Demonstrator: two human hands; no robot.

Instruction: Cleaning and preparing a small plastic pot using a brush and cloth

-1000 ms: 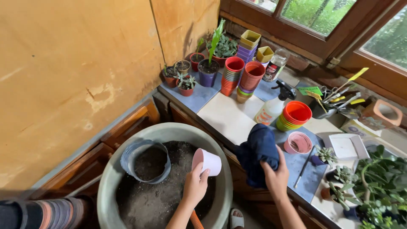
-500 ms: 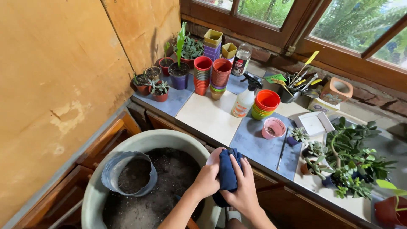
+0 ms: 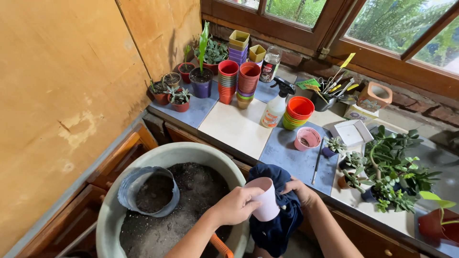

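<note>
My left hand [image 3: 236, 206] grips a small pale pink plastic pot [image 3: 264, 197], tilted with its mouth up, over the near rim of a big grey tub [image 3: 165, 153] of dark soil. My right hand [image 3: 301, 191] holds a dark blue cloth [image 3: 275, 224] against the pot's far side; the cloth hangs down below the pot and hides part of the hand. An orange handle [image 3: 221, 246] pokes up from the soil below my left wrist.
A cut grey container [image 3: 147, 191] sits in the soil. On the tiled counter [image 3: 234, 129] stand stacks of coloured pots [image 3: 248, 81], a spray bottle [image 3: 276, 107], a pink pot [image 3: 307, 138], a brush [image 3: 317, 165], succulents [image 3: 392, 174], a white tray [image 3: 353, 133] and a tool holder [image 3: 330, 93].
The pot was lifted clear of the cloth and turned mouth up. The cloth has dropped lower, and my right hand slid to the pot's right side. The view shifted slightly.
</note>
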